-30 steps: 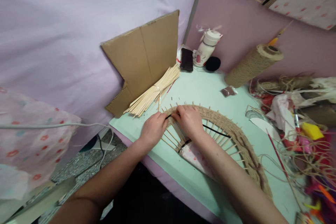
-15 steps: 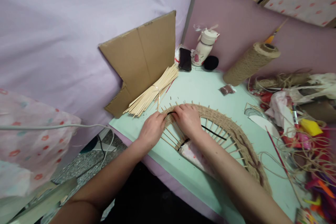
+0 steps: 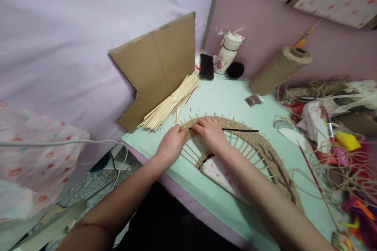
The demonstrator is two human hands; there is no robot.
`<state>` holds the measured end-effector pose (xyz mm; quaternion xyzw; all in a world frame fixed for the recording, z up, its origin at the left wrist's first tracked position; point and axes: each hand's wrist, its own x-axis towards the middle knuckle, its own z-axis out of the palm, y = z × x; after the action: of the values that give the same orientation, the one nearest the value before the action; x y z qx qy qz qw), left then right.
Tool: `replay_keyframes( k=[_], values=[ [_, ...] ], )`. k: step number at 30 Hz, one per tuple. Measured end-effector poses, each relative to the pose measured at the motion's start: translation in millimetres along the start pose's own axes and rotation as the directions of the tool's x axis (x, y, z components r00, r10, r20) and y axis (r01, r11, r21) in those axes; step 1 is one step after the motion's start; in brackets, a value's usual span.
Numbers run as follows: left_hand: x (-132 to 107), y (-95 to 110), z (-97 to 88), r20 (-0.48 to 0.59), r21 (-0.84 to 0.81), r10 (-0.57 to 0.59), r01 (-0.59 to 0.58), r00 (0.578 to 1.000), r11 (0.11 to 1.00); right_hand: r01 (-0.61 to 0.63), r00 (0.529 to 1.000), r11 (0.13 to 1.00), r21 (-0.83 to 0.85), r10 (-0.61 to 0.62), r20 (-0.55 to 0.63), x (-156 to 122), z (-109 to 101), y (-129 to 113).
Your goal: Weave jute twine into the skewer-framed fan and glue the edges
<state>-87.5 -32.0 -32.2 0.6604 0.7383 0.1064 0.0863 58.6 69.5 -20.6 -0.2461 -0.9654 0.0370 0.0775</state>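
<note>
A half-round woven piece lies on the pale green table, with twine woven over thin wooden spokes and a white patterned panel at its inner edge. My left hand is closed at the left end of the woven band, fingertips pinched at its inner edge. Just to its right, my right hand pinches a black pipe cleaner against the band. The loose end of the pipe cleaner sticks out to the right across the weave. Fingers hide the part between the hands.
Behind my hands lies a bundle of thin wooden sticks, against a cardboard sheet. A phone, a white bottle and a large twine spool stand at the back. Tangled twine and coloured scraps crowd the right side.
The loose end of the black pipe cleaner has swung up, from slanting down over the spokes to lying nearly level across the band. Both hands stay in almost the same place.
</note>
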Motion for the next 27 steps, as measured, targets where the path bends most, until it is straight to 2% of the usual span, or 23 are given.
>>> replay_keyframes(
  k=[8,14,21,27],
  values=[
    [0.1,-1.2,1.7,0.025,0.018,0.012,-0.013,1.000,1.000,0.044,0.999,0.997,0.063,-0.043,-0.017,1.9,3.7,5.9],
    [-1.2,-1.3,4.1,0.001,0.076,0.035,-0.035,0.999,0.996,0.074,0.996,0.996,0.055,-0.071,-0.045,1.8,5.1,8.6],
    [-2.4,0.7,3.9,-0.016,0.042,0.023,-0.023,1.000,0.999,0.126,0.992,0.992,0.003,-0.126,-0.025,2.1,3.7,7.7],
    [-2.5,1.8,1.9,0.000,0.026,0.014,-0.014,1.000,1.000,0.143,0.990,0.988,0.051,-0.142,-0.021,4.6,4.9,7.5]
  ],
)
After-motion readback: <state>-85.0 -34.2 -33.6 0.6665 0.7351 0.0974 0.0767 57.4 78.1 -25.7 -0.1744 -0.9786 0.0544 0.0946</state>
